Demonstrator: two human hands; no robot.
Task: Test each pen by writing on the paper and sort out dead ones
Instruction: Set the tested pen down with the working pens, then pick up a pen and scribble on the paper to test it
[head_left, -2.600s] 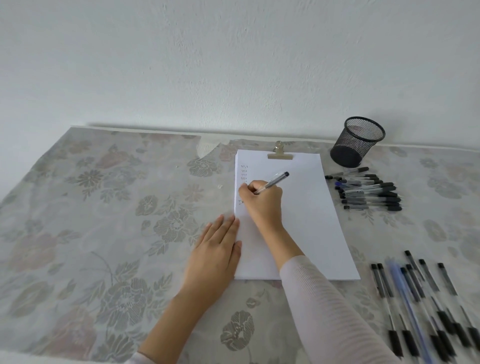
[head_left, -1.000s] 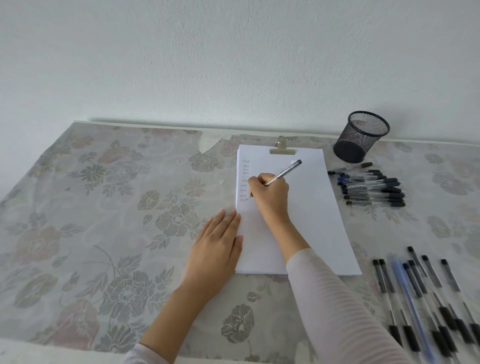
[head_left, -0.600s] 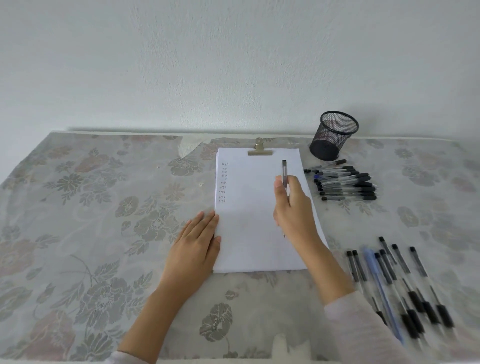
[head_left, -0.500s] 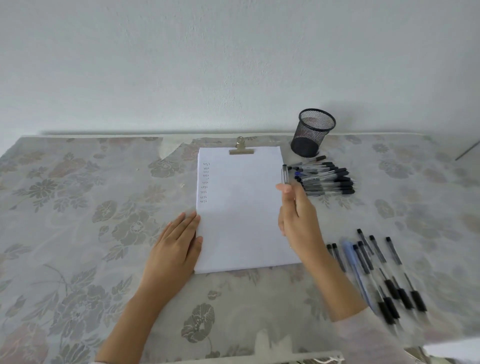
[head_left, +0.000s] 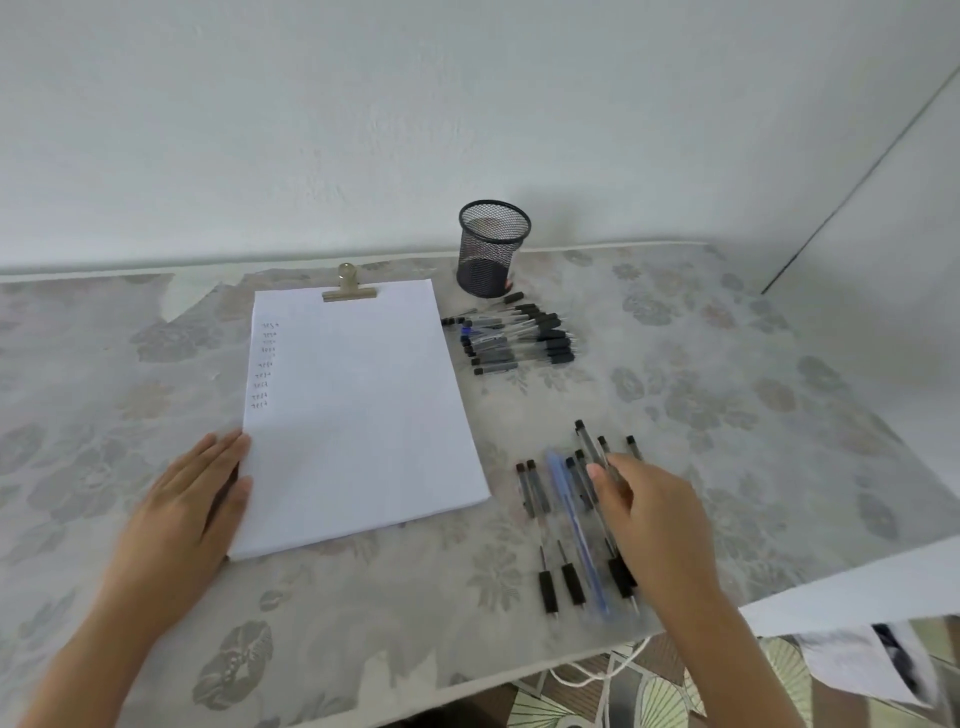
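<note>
Right hand (head_left: 652, 519) has left the paper (head_left: 358, 410) for the near pens (head_left: 563, 535); grip apparently closed on one pen (head_left: 589, 447). Left hand (head_left: 182, 512) flat, holding nothing. Test done, sorting under way

head view | from above, facing forward and down | near the table (head_left: 363, 623); wall behind

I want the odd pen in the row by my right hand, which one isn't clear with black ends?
The all-blue pen, third from the left in that row; its neighbours are clear-barrelled.
</note>
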